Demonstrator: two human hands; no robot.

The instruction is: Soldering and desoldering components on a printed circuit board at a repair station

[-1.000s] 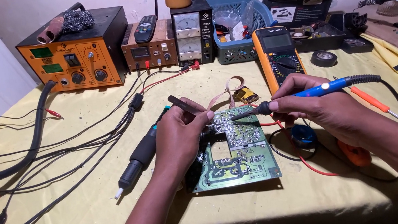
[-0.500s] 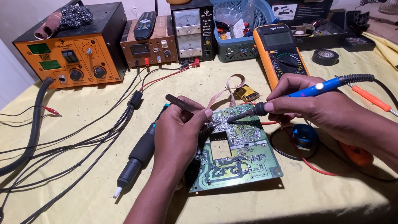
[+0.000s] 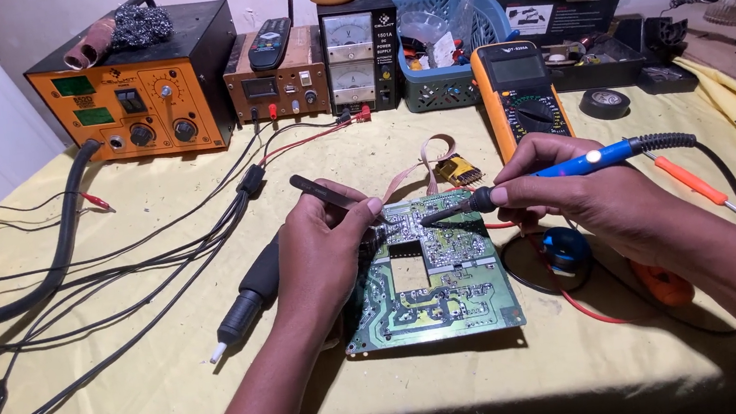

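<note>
Big yellow-covered table [image 3: 129,395] under everything, spreading out past both hands. Well beyond the left hand, at the back: orange station box [image 3: 134,95] with a steel wool wad on top, then two smaller power supplies [image 3: 318,68] just right of it. Beyond the right hand, a blue basket [image 3: 448,57] and an orange-edged multimeter [image 3: 523,94] propped nearly touching the knuckles. Left of the left hand, a mess of black cables [image 3: 66,263] plus a black hot-air handle [image 3: 247,292] lying just beside the wrist. Then the main thing: green circuit board [image 3: 439,287], solder side up, flat on the table right between the hands and partly under them, square cutout in the middle. Probably light and stiff but fragile (thin traces, tiny parts), so best gripped by the bare edges, never across the joints. Left hand [image 3: 322,255] curled down on the board's left edge, pinning it, while also pinching black tweezers [image 3: 329,195] that stick up and back from the fingers. Right hand [image 3: 592,198] closed pen-style around a blue soldering iron [image 3: 560,169], tip down on the board's upper middle, cord trailing off to the right. Under the right wrist, a blue solder spool [image 3: 568,248] and an orange-handled screwdriver [image 3: 697,181] just past it.
</note>
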